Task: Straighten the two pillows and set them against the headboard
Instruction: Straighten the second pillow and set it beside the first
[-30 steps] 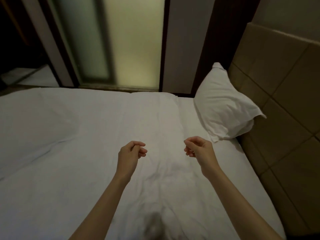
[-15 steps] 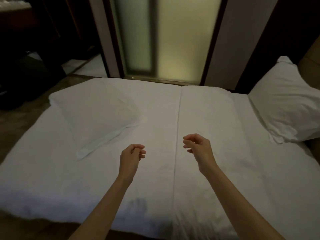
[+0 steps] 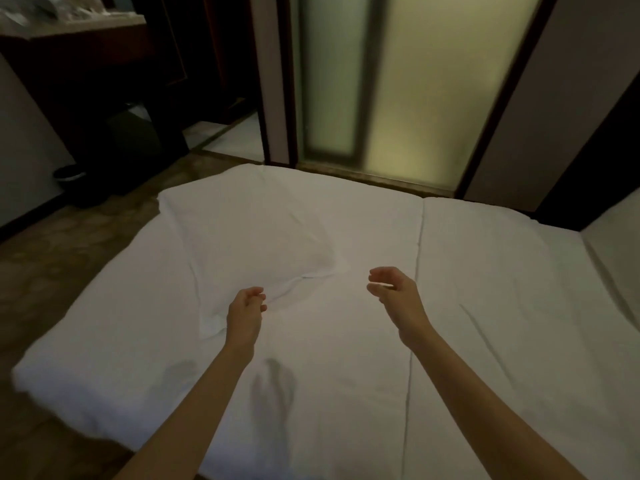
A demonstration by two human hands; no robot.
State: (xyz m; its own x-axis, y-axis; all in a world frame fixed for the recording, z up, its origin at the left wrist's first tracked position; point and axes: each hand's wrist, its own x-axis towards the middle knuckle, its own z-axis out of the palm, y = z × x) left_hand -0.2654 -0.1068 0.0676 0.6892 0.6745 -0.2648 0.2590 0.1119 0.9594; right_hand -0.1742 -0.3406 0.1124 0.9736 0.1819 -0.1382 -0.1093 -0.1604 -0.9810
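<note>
A white pillow (image 3: pixel 249 244) lies flat and askew on the left half of the white bed (image 3: pixel 485 306), near the foot end. My left hand (image 3: pixel 246 310) hovers at the pillow's near corner, fingers curled, holding nothing. My right hand (image 3: pixel 394 292) is held above the sheet to the right of the pillow, fingers apart and empty. A sliver of the second white pillow (image 3: pixel 620 244) shows at the right edge. The headboard is out of view.
A seam (image 3: pixel 417 271) runs down the bed's middle. Frosted glass doors (image 3: pixel 398 91) stand beyond the bed. Dark furniture (image 3: pixel 86 74) and a brown floor (image 3: pixel 52 271) lie to the left, with a small dark bin (image 3: pixel 69 174).
My view has swung left, away from the headboard and the propped pillow, bringing the flat pillow to the centre. My right hand has opened, and my left hand now reaches the pillow's corner.
</note>
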